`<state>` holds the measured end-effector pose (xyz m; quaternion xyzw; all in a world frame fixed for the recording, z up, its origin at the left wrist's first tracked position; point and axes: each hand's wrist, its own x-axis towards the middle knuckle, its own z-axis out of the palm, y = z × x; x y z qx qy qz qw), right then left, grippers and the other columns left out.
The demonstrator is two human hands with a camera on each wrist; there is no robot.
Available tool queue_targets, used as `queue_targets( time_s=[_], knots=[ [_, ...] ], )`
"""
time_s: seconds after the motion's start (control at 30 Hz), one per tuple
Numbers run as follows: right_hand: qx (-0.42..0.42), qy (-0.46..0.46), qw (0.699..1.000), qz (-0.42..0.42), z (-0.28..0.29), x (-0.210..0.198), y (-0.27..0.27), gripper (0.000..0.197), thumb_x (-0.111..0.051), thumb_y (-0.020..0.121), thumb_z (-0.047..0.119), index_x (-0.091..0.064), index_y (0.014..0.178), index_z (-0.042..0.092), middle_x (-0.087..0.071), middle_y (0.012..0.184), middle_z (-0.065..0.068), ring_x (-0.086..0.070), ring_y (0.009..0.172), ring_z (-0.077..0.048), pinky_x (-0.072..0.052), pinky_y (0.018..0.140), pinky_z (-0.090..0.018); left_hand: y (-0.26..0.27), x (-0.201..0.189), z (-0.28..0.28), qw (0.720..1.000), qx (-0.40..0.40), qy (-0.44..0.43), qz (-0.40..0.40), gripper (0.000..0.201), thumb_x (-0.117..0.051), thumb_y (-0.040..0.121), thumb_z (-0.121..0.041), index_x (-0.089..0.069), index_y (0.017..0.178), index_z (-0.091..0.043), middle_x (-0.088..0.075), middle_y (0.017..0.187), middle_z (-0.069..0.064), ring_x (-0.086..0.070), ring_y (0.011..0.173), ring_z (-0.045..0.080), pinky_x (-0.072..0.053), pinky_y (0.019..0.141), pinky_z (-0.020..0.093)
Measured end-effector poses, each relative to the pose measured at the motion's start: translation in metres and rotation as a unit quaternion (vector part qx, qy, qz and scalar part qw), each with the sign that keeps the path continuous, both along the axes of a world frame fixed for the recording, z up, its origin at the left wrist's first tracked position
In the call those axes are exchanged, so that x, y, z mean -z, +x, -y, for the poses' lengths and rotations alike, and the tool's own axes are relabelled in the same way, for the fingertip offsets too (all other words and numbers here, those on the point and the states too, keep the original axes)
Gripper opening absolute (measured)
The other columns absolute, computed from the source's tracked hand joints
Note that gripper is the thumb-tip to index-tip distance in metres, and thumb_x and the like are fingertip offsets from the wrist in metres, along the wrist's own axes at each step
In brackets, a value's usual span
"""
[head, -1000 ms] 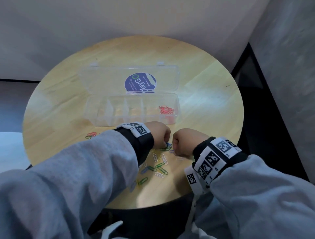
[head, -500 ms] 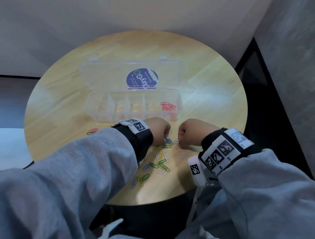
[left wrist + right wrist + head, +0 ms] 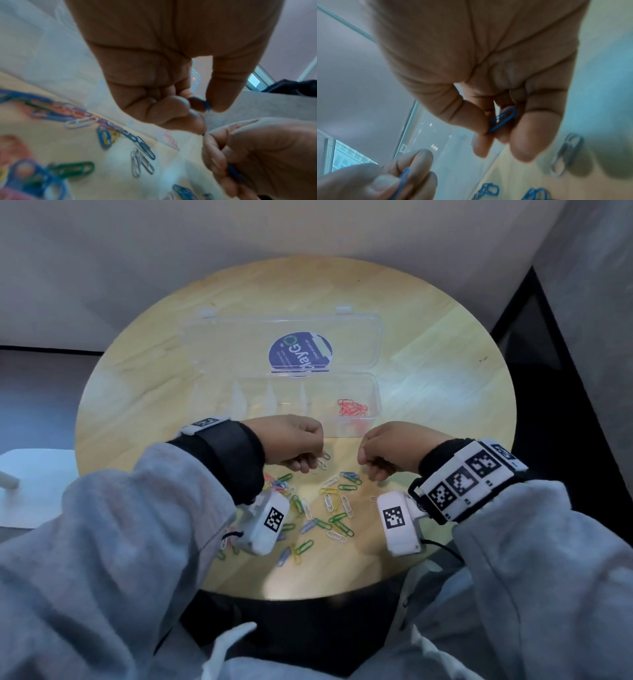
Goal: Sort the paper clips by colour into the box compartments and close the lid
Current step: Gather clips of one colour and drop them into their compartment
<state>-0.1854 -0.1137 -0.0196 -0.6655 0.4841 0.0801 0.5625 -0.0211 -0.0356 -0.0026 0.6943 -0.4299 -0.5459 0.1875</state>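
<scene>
The clear box [image 3: 375,392] stands open on the round table, its lid [image 3: 373,337] folded back. Red paper clips [image 3: 352,408] lie in its rightmost compartment; the other compartments look bare. Loose paper clips [image 3: 329,505] of several colours are scattered in front of the box. My left hand [image 3: 308,465] hovers above them and pinches a blue clip [image 3: 207,104] between thumb and forefinger. My right hand [image 3: 371,469], a little to the right, holds another blue clip [image 3: 503,119] in its curled fingers. Both hands are just in front of the box's near wall.
The wooden table [image 3: 445,412] ends in a curved edge close to my body. A dense heap of clips [image 3: 277,482] lies beside my left wrist. A white surface [image 3: 34,487] sits at the left, and a dark gap [image 3: 548,392] drops off to the right.
Both hands have risen from the pile of clips and moved slightly apart, each holding a blue clip. More of the loose clips now show beneath them.
</scene>
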Motion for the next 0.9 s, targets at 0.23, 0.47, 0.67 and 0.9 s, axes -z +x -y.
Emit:
queue_targets(
  time_s=[0.23, 0.47, 0.67, 0.9],
  knots=[
    [-0.054, -0.031, 0.997, -0.034, -0.005, 0.006, 0.005, 0.017, -0.039, 0.083, -0.002, -0.047, 0.074, 0.009, -0.055, 0.07, -0.015, -0.048, 0.054, -0.023, -0.043, 0.05, -0.027, 0.001, -0.006, -0.012, 0.977, -0.106, -0.027, -0.182, 0.012, -0.035, 0.054, 0.0, -0.037, 0.059, -0.011, -0.052, 0.045, 0.006, -0.045, 0.035, 0.014, -0.031, 0.036, 0.013],
    [-0.142, -0.182, 0.965, -0.122, -0.012, 0.003, 0.016, 0.008, -0.067, 0.079, 0.019, -0.059, 0.081, 0.018, -0.055, 0.07, 0.006, -0.048, 0.062, -0.009, -0.037, 0.053, -0.022, 0.004, -0.003, -0.014, 0.998, -0.007, 0.034, -0.056, 0.032, -0.036, 0.082, 0.008, -0.056, 0.074, -0.016, -0.044, 0.043, -0.004, -0.035, 0.037, 0.006, -0.026, 0.039, 0.015],
    [-0.182, -0.205, 0.95, -0.149, -0.016, 0.008, 0.026, 0.008, -0.066, 0.082, 0.015, -0.058, 0.081, 0.014, -0.053, 0.066, 0.003, -0.052, 0.072, -0.017, -0.035, 0.05, -0.02, -0.012, 0.004, -0.023, 0.901, 0.288, 0.054, 0.321, 0.012, -0.072, 0.073, -0.027, -0.06, 0.074, -0.026, -0.051, 0.053, -0.009, -0.046, 0.051, 0.004, -0.033, 0.05, 0.019],
    [-0.19, -0.18, 0.951, -0.162, -0.014, 0.01, 0.021, 0.01, -0.069, 0.08, 0.019, -0.062, 0.082, 0.011, -0.054, 0.067, 0.002, -0.051, 0.069, -0.017, -0.038, 0.054, -0.021, -0.028, 0.012, -0.024, 0.845, 0.361, 0.04, 0.393, 0.022, -0.074, 0.073, -0.038, -0.069, 0.089, -0.024, -0.055, 0.069, -0.008, -0.047, 0.058, 0.008, -0.029, 0.047, 0.019]
  ],
)
